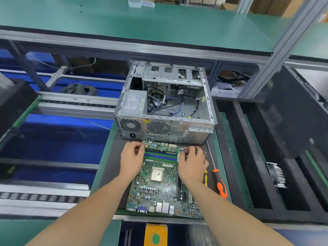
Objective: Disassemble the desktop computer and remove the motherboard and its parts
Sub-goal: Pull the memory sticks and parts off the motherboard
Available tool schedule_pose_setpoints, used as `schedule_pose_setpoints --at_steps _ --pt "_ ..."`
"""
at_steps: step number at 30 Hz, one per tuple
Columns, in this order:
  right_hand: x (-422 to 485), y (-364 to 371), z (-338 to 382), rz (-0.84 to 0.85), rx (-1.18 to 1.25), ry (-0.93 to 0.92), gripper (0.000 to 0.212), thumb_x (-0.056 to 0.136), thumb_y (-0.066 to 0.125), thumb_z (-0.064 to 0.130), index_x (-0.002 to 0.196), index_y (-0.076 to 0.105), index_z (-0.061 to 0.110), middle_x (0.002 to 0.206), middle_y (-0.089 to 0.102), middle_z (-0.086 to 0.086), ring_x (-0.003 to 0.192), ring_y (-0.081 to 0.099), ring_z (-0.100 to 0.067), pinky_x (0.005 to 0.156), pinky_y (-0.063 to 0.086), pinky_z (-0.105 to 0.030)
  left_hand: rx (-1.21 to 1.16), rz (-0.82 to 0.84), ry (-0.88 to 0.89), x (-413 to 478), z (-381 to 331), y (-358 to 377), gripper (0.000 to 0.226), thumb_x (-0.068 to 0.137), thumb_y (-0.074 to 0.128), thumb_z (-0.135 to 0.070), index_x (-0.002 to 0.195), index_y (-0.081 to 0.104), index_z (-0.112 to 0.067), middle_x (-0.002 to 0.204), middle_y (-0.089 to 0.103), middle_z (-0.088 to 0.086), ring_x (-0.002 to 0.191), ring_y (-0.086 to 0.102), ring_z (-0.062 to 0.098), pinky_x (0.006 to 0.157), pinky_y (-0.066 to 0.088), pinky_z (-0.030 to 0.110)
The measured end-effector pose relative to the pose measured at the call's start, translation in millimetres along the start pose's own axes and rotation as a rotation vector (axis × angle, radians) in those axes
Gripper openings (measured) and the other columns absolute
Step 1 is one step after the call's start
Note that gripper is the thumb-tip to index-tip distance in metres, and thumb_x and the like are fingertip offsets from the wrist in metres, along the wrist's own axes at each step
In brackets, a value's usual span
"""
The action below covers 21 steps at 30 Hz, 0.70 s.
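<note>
The fingertips of the left hand [132, 157] and the right hand [192, 162] curl out of sight at either end of the memory slots [160, 156], so what each grip holds cannot be told. A yellow-handled tool [205, 178] lies mostly hidden under the right wrist, just behind that grip. Well nearer than both grips, a yellow block [156, 235] is cut off by the bottom edge. Beyond the grips, the power supply label [132, 102] is too small to read.
</note>
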State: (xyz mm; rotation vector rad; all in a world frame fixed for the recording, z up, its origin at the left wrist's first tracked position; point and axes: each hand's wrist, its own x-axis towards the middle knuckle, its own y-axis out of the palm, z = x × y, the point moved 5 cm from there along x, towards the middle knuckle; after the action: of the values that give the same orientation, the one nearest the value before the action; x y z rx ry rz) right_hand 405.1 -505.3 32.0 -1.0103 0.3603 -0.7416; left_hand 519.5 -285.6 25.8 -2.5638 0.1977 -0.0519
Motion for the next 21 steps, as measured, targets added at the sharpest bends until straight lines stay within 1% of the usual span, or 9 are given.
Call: schedule_pose_setpoints --at_steps 3,7,11,14,16,19,21 --pt "-0.9 3.2 -3.2 -0.012 0.049 -0.005 0.018 0.099 0.051 0.040 0.100 0.062 0.026 0.134 0.054 0.000 0.136 0.040 -0.020 0.112 0.026 -0.048 -0.005 -0.015 -0.013 1.4 3.5 0.1 0.010 0.102 0.060 -0.025 0.099 0.069 -0.022 0.099 0.059 -0.007 0.087 0.059 0.003 0.077 0.043 0.025" --pt "-1.4 7.3 -4.3 -0.008 0.023 -0.011 0.027 0.098 0.049 0.045 0.106 0.062 0.023 0.138 0.053 -0.003 0.138 0.039 -0.023 0.114 0.026 -0.048 -0.038 -0.022 -0.041 1.6 5.1 2.0 0.009 0.102 0.060 -0.025 0.098 0.067 -0.026 0.100 0.058 -0.009 0.087 0.059 0.004 0.075 0.043 0.023" --pt "-2.1 9.0 -1.9 -0.005 -0.039 -0.024 0.034 0.099 0.042 0.046 0.112 0.060 0.020 0.134 0.054 -0.005 0.132 0.043 -0.026 0.112 0.031 -0.052 -0.064 -0.026 -0.064 1.8 3.8 3.5 0.011 0.102 0.057 -0.022 0.102 0.066 -0.029 0.101 0.058 -0.008 0.089 0.059 0.009 0.081 0.049 0.030" --pt "-1.5 9.8 -1.6 0.008 -0.057 -0.021 0.031 0.100 0.042 0.044 0.111 0.058 0.020 0.135 0.052 -0.006 0.131 0.043 -0.027 0.111 0.032 -0.053 -0.070 -0.023 -0.094 1.8 1.7 4.9 0.015 0.102 0.054 -0.018 0.103 0.066 -0.027 0.101 0.061 -0.007 0.090 0.060 0.011 0.081 0.050 0.034" --pt "-1.1 10.1 -0.8 0.015 -0.062 -0.017 0.028 0.101 0.043 0.042 0.110 0.057 0.019 0.137 0.051 -0.006 0.132 0.041 -0.027 0.111 0.031 -0.052 -0.083 -0.019 -0.112 1.9 0.8 5.9 0.018 0.101 0.053 -0.015 0.104 0.068 -0.025 0.101 0.065 -0.006 0.088 0.061 0.012 0.078 0.050 0.034" --pt "-1.3 9.6 -0.2 0.022 -0.063 -0.013 0.024 0.101 0.044 0.040 0.109 0.055 0.020 0.139 0.049 -0.006 0.134 0.040 -0.027 0.112 0.030 -0.051 -0.132 -0.018 -0.153 2.3 1.9 6.6 0.021 0.100 0.053 -0.013 0.101 0.070 -0.026 0.093 0.069 -0.003 0.071 0.055 0.010 0.065 0.043 0.030" --pt "-1.7 8.9 0.0 0.027 -0.070 -0.010 0.023 0.102 0.045 0.039 0.109 0.054 0.020 0.140 0.048 -0.007 0.134 0.040 -0.028 0.112 0.029 -0.050 -0.136 -0.010 -0.174 2.7 2.9 6.5 0.023 0.102 0.053 -0.014 0.100 0.071 -0.028 0.086 0.068 -0.004 0.060 0.051 0.005 0.058 0.040 0.027"
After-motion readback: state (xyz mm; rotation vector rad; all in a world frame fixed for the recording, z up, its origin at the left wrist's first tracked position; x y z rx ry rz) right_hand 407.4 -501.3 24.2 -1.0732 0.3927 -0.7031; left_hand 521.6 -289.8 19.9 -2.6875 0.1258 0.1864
